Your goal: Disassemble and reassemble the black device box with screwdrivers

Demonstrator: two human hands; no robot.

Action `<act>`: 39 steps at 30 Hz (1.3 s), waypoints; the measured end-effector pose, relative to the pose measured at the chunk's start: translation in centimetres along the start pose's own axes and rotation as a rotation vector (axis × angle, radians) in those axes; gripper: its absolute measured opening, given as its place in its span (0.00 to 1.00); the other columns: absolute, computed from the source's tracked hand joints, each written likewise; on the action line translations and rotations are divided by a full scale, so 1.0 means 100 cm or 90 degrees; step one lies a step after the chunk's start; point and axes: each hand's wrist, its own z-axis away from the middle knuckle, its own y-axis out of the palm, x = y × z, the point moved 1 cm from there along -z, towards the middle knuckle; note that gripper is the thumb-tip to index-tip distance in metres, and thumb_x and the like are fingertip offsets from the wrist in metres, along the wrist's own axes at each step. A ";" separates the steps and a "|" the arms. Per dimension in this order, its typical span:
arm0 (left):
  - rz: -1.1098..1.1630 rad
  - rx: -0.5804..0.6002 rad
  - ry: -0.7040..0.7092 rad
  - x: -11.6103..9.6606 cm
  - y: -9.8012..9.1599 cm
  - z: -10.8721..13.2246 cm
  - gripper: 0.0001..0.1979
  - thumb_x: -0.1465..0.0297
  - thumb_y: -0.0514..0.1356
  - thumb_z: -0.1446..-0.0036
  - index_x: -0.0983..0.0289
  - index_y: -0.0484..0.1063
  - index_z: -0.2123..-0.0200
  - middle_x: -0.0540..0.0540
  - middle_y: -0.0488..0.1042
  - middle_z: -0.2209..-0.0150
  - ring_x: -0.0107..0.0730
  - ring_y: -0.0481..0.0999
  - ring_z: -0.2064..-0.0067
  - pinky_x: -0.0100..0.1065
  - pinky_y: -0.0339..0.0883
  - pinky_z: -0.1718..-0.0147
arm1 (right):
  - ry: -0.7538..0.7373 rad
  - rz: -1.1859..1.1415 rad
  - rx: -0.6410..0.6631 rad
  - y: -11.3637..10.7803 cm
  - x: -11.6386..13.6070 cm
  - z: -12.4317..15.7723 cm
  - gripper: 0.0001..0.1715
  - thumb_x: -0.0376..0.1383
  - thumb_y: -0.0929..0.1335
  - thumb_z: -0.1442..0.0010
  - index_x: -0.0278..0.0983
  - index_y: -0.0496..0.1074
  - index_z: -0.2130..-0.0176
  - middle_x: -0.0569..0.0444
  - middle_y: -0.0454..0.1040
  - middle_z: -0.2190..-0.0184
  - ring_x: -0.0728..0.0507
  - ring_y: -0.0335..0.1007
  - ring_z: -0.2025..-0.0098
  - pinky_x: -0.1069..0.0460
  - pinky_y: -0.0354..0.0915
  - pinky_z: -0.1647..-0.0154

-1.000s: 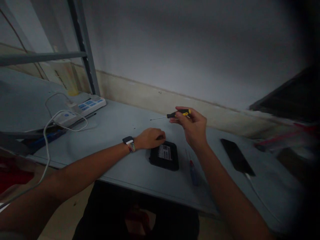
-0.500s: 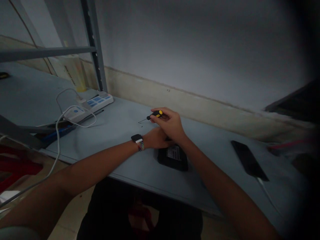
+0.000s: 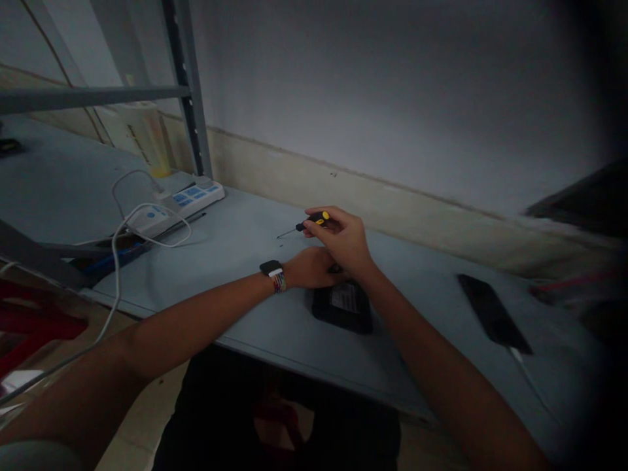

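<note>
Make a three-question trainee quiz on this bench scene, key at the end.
1. Which hand holds the screwdriver?
2. True or false: a white cable is attached to the near end of the phone.
3. Of these, which is closest to the left hand?
A) the power strip
B) the black box
C) the phone

Key: 1. The right hand. 2. True. 3. B.

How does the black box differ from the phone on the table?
The box is thick; the phone is thin. The box has a pale label on top; the phone shows a plain dark face. The left hand hides part of the box; no hand touches the phone, which has a white cable at its near end. Both look black and lie on the table.
</note>
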 end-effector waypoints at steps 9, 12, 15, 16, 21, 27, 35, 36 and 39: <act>-0.113 0.074 0.001 -0.015 -0.015 0.001 0.14 0.59 0.60 0.26 0.64 0.79 0.55 0.58 0.79 0.56 0.41 0.78 0.55 0.39 0.69 0.52 | 0.036 -0.062 -0.106 -0.053 0.012 0.016 0.19 0.45 0.84 0.45 0.40 0.85 0.56 0.54 0.85 0.68 0.45 0.84 0.69 0.48 0.84 0.60; -0.110 0.077 0.006 -0.014 -0.015 0.002 0.14 0.59 0.60 0.26 0.63 0.79 0.55 0.57 0.78 0.56 0.39 0.77 0.55 0.38 0.68 0.52 | 0.058 -0.102 -0.163 -0.080 0.006 0.026 0.18 0.45 0.84 0.46 0.40 0.85 0.58 0.55 0.84 0.67 0.46 0.84 0.69 0.49 0.84 0.60; -0.097 0.073 0.005 -0.012 -0.014 0.003 0.13 0.59 0.60 0.26 0.62 0.78 0.55 0.56 0.78 0.57 0.39 0.77 0.55 0.38 0.67 0.53 | 0.077 -0.156 -0.214 -0.106 -0.005 0.037 0.19 0.46 0.85 0.49 0.40 0.84 0.61 0.56 0.83 0.67 0.47 0.83 0.69 0.49 0.84 0.60; -0.088 0.073 0.002 -0.011 -0.014 0.003 0.12 0.60 0.60 0.26 0.62 0.78 0.56 0.55 0.77 0.57 0.38 0.77 0.55 0.38 0.67 0.53 | 0.083 -0.172 -0.229 -0.115 -0.009 0.041 0.19 0.46 0.85 0.50 0.40 0.84 0.61 0.56 0.83 0.67 0.47 0.83 0.69 0.49 0.84 0.61; -0.043 0.064 -0.030 -0.011 -0.014 0.003 0.11 0.61 0.62 0.27 0.63 0.78 0.58 0.54 0.77 0.59 0.36 0.76 0.57 0.37 0.66 0.55 | 0.126 -0.248 -0.271 -0.139 -0.025 0.052 0.21 0.45 0.86 0.53 0.39 0.85 0.62 0.55 0.84 0.67 0.47 0.83 0.69 0.51 0.83 0.61; 0.101 0.014 -0.118 -0.010 -0.017 0.003 0.14 0.58 0.62 0.29 0.63 0.77 0.60 0.52 0.76 0.64 0.32 0.73 0.63 0.34 0.64 0.61 | 0.138 -0.249 -0.241 -0.139 -0.027 0.053 0.23 0.47 0.85 0.51 0.39 0.83 0.60 0.54 0.83 0.67 0.46 0.83 0.68 0.49 0.83 0.59; 0.247 -0.082 -0.160 0.000 -0.019 0.000 0.15 0.56 0.63 0.32 0.63 0.75 0.59 0.51 0.75 0.65 0.29 0.72 0.64 0.33 0.66 0.63 | 0.134 -0.245 -0.223 -0.136 -0.022 0.054 0.21 0.46 0.85 0.50 0.39 0.83 0.60 0.54 0.84 0.67 0.46 0.83 0.68 0.48 0.84 0.58; 0.260 -0.092 -0.159 0.002 -0.018 0.000 0.15 0.56 0.63 0.32 0.63 0.75 0.58 0.51 0.76 0.64 0.29 0.73 0.64 0.33 0.66 0.63 | 0.133 -0.250 -0.225 -0.136 -0.022 0.054 0.21 0.46 0.85 0.51 0.39 0.84 0.61 0.53 0.84 0.67 0.46 0.83 0.68 0.48 0.84 0.59; 0.275 -0.121 -0.154 0.008 -0.016 -0.001 0.13 0.58 0.64 0.34 0.63 0.75 0.57 0.53 0.78 0.62 0.29 0.75 0.64 0.34 0.68 0.62 | 0.134 -0.265 -0.231 -0.136 -0.023 0.054 0.22 0.45 0.86 0.53 0.38 0.84 0.61 0.54 0.84 0.69 0.47 0.82 0.70 0.49 0.83 0.60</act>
